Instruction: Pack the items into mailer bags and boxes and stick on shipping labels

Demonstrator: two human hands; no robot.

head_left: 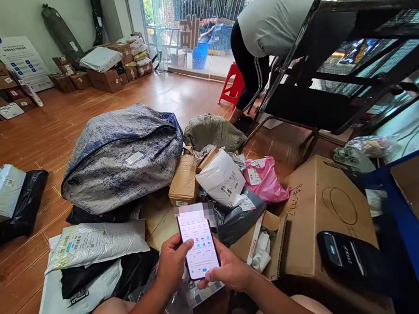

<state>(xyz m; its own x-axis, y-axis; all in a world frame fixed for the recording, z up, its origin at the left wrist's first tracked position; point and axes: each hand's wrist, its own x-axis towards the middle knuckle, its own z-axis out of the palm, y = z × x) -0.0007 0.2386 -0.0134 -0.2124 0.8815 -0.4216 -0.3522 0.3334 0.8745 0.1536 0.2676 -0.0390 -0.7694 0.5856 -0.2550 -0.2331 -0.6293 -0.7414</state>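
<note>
A smartphone (199, 245) with a lit screen is held upright between my two hands. My left hand (172, 262) grips its left edge, the thumb over the screen. From the right, my right hand (229, 267) wraps its lower corner, with that thumb near the bottom of the screen. Just beyond the phone lie a brown carton (182, 179), a white labelled parcel (221, 179), a pink parcel (263, 178) and a dark grey parcel (240, 215). To the left of my hands, a silvery mailer (96, 241) rests on a white mailer (84, 296).
A big blue-grey fabric bag (126, 153) lies ahead. At right stand a large carton (315, 209) bearing a black label printer (351, 262), and a tilted black metal frame (329, 92). A person (280, 25) bends over behind it, by a red stool (233, 84). Stacked boxes (103, 81) line the wall.
</note>
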